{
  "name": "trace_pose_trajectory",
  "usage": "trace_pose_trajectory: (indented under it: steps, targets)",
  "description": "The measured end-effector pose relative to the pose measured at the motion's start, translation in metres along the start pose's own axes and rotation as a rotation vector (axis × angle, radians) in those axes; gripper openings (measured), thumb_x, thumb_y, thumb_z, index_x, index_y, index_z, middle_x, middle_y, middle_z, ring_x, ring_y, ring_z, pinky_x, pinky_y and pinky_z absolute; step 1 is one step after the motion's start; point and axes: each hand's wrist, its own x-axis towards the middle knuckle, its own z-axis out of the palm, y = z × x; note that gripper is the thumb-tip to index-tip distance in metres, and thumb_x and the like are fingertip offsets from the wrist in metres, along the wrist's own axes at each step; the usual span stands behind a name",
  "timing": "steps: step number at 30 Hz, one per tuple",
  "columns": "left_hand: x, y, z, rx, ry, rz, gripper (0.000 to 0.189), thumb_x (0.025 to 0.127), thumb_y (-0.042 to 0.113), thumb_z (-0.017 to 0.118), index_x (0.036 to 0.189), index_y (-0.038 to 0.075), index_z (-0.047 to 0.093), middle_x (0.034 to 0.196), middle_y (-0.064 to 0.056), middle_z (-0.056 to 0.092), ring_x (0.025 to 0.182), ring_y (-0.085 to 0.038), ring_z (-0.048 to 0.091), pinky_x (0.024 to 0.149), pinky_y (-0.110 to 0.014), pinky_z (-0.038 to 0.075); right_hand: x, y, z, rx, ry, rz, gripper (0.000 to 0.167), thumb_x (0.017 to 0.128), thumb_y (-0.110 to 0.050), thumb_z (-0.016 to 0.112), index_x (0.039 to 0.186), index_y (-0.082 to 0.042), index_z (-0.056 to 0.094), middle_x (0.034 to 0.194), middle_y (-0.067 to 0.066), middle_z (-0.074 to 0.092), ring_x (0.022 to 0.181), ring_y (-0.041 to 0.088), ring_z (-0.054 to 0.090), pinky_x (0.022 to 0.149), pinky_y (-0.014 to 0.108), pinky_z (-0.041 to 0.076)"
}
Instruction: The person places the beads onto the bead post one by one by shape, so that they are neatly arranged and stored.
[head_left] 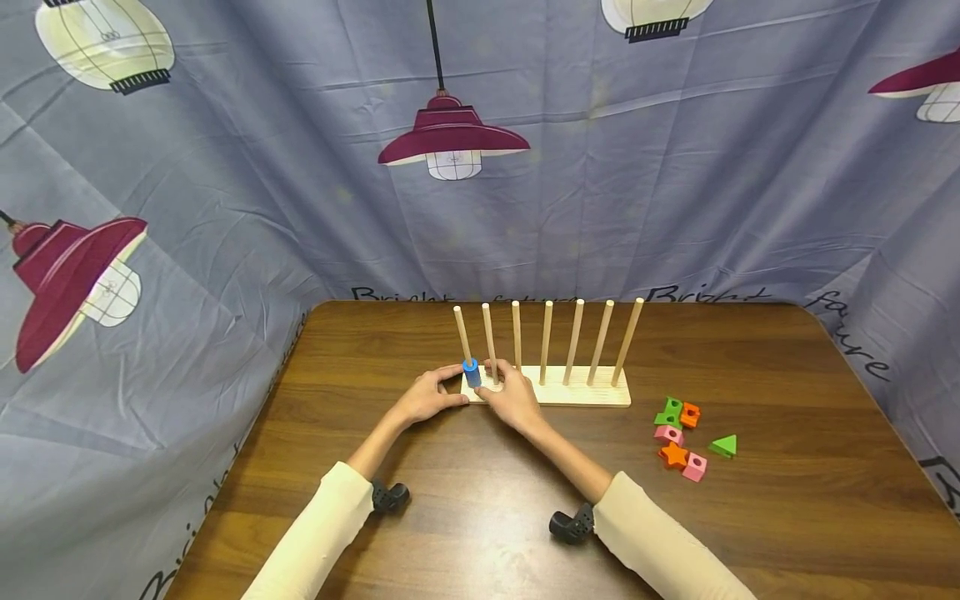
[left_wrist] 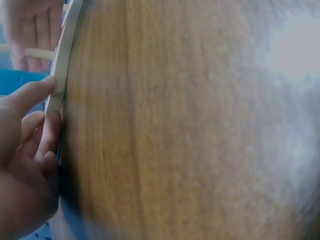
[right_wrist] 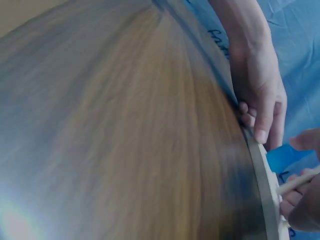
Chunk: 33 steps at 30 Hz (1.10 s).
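Note:
A blue cylinder (head_left: 472, 375) sits low on the leftmost peg (head_left: 462, 333) of a pale wooden peg board (head_left: 558, 395), which carries a row of several upright pegs. My left hand (head_left: 429, 396) grips the board's left end, its thumb at the front corner (left_wrist: 56, 89) and its fingers around the end. To the right of the cylinder is my right hand (head_left: 513, 400). Its thumb (right_wrist: 306, 140) overlaps the blue cylinder in the right wrist view, while its fingers reach past the second peg (head_left: 490, 337), loosely extended and partly hidden.
Right of the board lies a group of small blocks: green pieces (head_left: 670, 413), an orange one (head_left: 690, 415), an orange star (head_left: 674, 455), pink pieces (head_left: 695, 467) and a green triangle (head_left: 724, 446). A patterned grey-blue cloth (head_left: 570, 208) hangs behind the brown wooden table (head_left: 360, 350).

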Motion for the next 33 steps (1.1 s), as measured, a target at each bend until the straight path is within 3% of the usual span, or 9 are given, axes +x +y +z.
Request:
trace_pose_trajectory:
  steps: [3,5,10,18,21,24,26,28,33]
  targets:
    - [0.000,-0.001,0.000,-0.006,-0.007,-0.001,0.068,0.088,0.022,0.078,0.147,0.003,0.049,0.071,0.001,0.056,0.047,-0.006,0.039,0.046,-0.021,0.031,-0.014,0.003,-0.014,-0.074,-0.065,-0.001,0.063,0.089,-0.017,0.075,0.143,0.002,0.048,0.138,0.023,0.055,0.130,0.042,0.048,0.106,0.054,0.037]
    - [0.000,-0.002,-0.001,-0.006,-0.007,0.002,0.069,0.088,0.022,0.078,0.147,0.003,0.049,0.062,0.004,0.048,0.046,-0.005,0.038,0.046,-0.020,0.031,-0.023,0.004,-0.026,-0.101,-0.084,-0.013,0.064,0.089,-0.018,0.075,0.143,0.002,0.049,0.139,0.023,0.054,0.130,0.042,0.047,0.106,0.054,0.037]
    - [0.000,-0.003,-0.001,-0.008,-0.001,0.007,0.069,0.087,0.023,0.079,0.147,0.004,0.049,0.050,0.007,0.039,0.044,-0.005,0.035,0.045,-0.021,0.029,-0.043,0.008,-0.063,-0.127,-0.080,-0.081,0.044,0.090,-0.015,0.075,0.131,-0.002,0.063,0.131,0.019,0.061,0.123,0.039,0.055,0.101,0.054,0.043]
    - [0.000,-0.002,0.000,-0.012,0.003,0.009,0.068,0.087,0.022,0.079,0.146,0.005,0.051,0.059,0.004,0.047,0.045,-0.005,0.036,0.045,-0.020,0.030,-0.086,0.028,-0.124,-0.222,0.068,-0.207,0.030,0.086,-0.007,0.078,0.115,-0.005,0.071,0.113,0.011,0.070,0.104,0.034,0.067,0.088,0.052,0.051]
    - [0.000,-0.001,0.000,-0.019,0.012,0.013,0.067,0.086,0.021,0.080,0.145,0.005,0.052,0.085,-0.004,0.062,0.045,-0.005,0.037,0.045,-0.020,0.031,-0.106,0.038,-0.144,-0.254,0.142,-0.196,0.031,0.084,-0.006,0.080,0.113,-0.007,0.072,0.109,0.008,0.072,0.101,0.031,0.068,0.086,0.048,0.052]
    - [-0.001,-0.002,-0.001,-0.021,0.015,0.014,0.067,0.086,0.022,0.080,0.145,0.005,0.052,0.114,-0.012,0.063,0.045,-0.004,0.038,0.046,-0.020,0.032,-0.126,0.048,-0.163,-0.269,0.216,-0.169,0.031,0.083,-0.006,0.081,0.113,-0.007,0.072,0.106,0.008,0.072,0.096,0.028,0.069,0.080,0.034,0.055]
    - [-0.001,-0.002,-0.001,-0.020,0.010,0.010,0.067,0.087,0.022,0.079,0.146,0.005,0.051,0.117,-0.015,0.062,0.045,-0.004,0.038,0.046,-0.020,0.032,-0.137,0.054,-0.175,-0.260,0.264,-0.140,0.030,0.083,-0.005,0.081,0.111,-0.006,0.072,0.103,0.010,0.073,0.092,0.020,0.070,0.076,0.024,0.054]
    - [-0.002,-0.003,-0.001,-0.016,0.012,0.010,0.067,0.087,0.023,0.079,0.146,0.005,0.051,0.115,-0.013,0.062,0.045,-0.004,0.037,0.046,-0.021,0.031,-0.148,0.062,-0.187,-0.250,0.306,-0.119,0.029,0.083,-0.005,0.081,0.110,-0.004,0.072,0.102,0.015,0.072,0.088,0.009,0.068,0.071,0.015,0.052]
    - [-0.001,-0.003,-0.001,-0.020,0.009,0.020,0.068,0.087,0.023,0.079,0.146,0.004,0.051,0.087,-0.003,0.060,0.044,-0.005,0.036,0.045,-0.020,0.031,-0.176,0.080,-0.210,-0.291,0.421,-0.007,0.029,0.083,-0.010,0.082,0.110,-0.005,0.072,0.102,0.020,0.071,0.083,-0.015,0.057,0.068,0.005,0.044]
